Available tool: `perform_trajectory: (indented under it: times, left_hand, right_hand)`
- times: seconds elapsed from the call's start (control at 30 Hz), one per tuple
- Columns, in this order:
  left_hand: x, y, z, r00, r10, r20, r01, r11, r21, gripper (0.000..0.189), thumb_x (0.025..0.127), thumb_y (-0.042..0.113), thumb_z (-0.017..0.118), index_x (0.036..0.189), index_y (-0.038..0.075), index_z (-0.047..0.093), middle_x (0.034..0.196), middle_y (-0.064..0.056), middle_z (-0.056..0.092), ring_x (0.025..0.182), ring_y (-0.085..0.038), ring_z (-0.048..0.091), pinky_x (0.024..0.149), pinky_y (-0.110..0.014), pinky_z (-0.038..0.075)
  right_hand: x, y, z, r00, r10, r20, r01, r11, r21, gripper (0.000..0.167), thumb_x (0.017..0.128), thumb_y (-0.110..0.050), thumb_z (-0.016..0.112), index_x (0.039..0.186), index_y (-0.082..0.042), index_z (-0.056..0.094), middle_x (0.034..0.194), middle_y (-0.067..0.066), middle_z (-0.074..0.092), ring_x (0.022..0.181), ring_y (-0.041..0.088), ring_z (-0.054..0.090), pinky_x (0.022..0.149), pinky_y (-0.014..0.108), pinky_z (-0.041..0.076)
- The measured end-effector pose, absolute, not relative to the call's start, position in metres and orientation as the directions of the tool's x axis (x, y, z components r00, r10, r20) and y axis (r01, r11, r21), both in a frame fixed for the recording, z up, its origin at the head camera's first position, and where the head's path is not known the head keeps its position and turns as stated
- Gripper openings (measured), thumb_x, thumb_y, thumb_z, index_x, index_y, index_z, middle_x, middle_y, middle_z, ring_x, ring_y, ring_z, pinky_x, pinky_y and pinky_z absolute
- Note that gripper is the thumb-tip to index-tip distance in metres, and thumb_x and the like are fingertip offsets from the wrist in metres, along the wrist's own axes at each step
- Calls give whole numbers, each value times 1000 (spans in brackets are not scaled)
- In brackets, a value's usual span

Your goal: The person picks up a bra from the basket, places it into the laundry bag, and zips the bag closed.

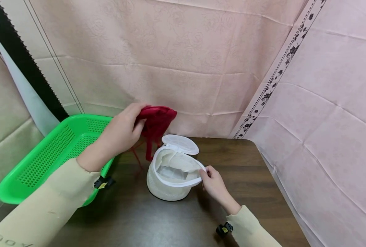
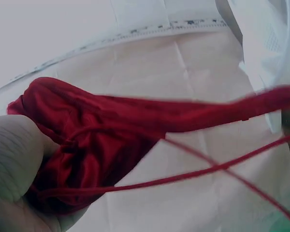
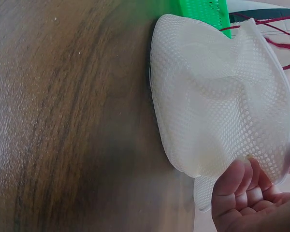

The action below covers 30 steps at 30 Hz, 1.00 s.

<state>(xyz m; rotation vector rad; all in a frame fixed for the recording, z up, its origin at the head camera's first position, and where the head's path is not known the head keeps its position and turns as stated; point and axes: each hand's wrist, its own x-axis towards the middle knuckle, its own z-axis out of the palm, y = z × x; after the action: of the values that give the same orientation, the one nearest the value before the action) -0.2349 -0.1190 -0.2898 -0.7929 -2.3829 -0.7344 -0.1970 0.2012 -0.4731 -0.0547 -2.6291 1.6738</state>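
Note:
A red satin garment with thin straps (image 1: 158, 120) hangs bunched from my left hand (image 1: 122, 128), pinched between thumb and fingers. Its straps dangle toward the table, and two thin red cords cross in the left wrist view. Just below and to the right stands a white mesh laundry bag (image 1: 167, 190), upright on the table with its round lid (image 1: 183, 144) tipped back. My right hand (image 1: 215, 183) grips the right side of the bag's rim, thumb on top. Seen from the right wrist, the bag's mesh wall (image 3: 203, 96) is dented in folds above the curled fingers (image 3: 229, 186).
A green perforated plastic basket (image 1: 8, 195) lies at the left, partly behind my left forearm. The dark wooden table (image 1: 238, 161) ends at a pale cloth backdrop (image 1: 186, 51), with another cloth along the right side.

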Motion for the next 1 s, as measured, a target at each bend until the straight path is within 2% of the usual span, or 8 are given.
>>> perform_trajectory:
  times: [0.3,0.47,0.63,0.83,1.0]
  left_hand:
    - [-232,-99,-301,-651,468,598,725,617,306,36,93,7,59,127,13,51,116,-3,57,102,-17,57,84,-39,51]
    - [-231,-92,-313,-664,507,550,723,623,298,37,91,8,60,127,13,52,115,-3,58,101,-18,59,86,-39,50]
    - [-233,-88,-322,-666,527,527,726,621,295,37,91,8,59,127,14,52,112,-2,59,95,-16,59,82,-38,51]
    - [-235,-79,-331,-677,540,499,715,643,275,38,91,10,62,128,12,54,112,-3,61,96,-18,61,83,-39,51]
    - [-235,-69,-341,-686,559,465,707,661,249,38,91,13,64,128,12,55,115,-2,61,102,-20,61,84,-41,51]
  right_hand:
    - [-197,202,-473,-999,34,11,5,427,-904,22,99,-22,54,87,-4,56,65,12,53,51,27,53,48,34,47]
    - [-197,202,-472,-999,33,14,1,432,-902,21,99,-22,54,87,-4,56,65,10,53,54,32,55,49,35,48]
    - [-197,202,-473,-999,36,9,8,425,-905,22,99,-22,54,87,-4,56,67,15,55,59,39,57,50,37,49]
    - [-198,202,-471,-999,34,-5,18,405,-914,22,99,-22,55,89,-3,57,69,16,56,61,36,58,55,46,52]
    - [-191,197,-457,-1000,8,-21,23,403,-915,21,100,-17,54,92,2,57,73,23,57,61,33,58,56,45,52]
